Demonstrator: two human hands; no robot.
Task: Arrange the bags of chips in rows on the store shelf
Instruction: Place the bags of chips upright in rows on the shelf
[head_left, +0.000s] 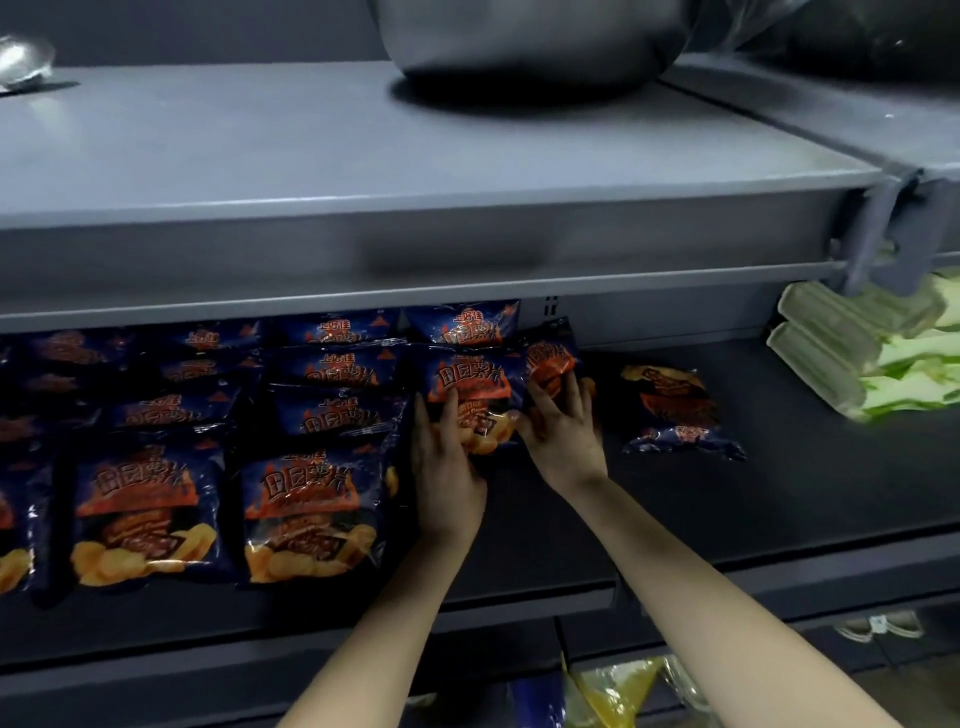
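A blue-and-orange front bag (470, 387) of chips is held upright on the dark shelf (779, 483) of a store aisle, framed by two bare hands. The bag's left edge is gripped by the left hand (447, 467), with the thumb laid across the printed face and the fingers (422, 415) wrapped narrowly round the side. The right hand (563, 441) is spread wide and fairly flat: its thumb is set against the front bag's right edge, while its fingers (569, 387) are pressed on a tilted bag (550, 356) leaning just behind.

More bags of the same kind are seen stacked behind the front bag. To the left, rows of chip bags (306, 509) are lined up front to back, overlapping one another. One loose bag (670, 410) is left lying flat near the right hand, apart from the rows.

A grey upper shelf (415, 171) is fixed overhead, and a silver bag (519, 47) is set on it. Green packages (852, 353) are piled at the right end of the shelf, and yellow packets (613, 696) are glimpsed on a level below.
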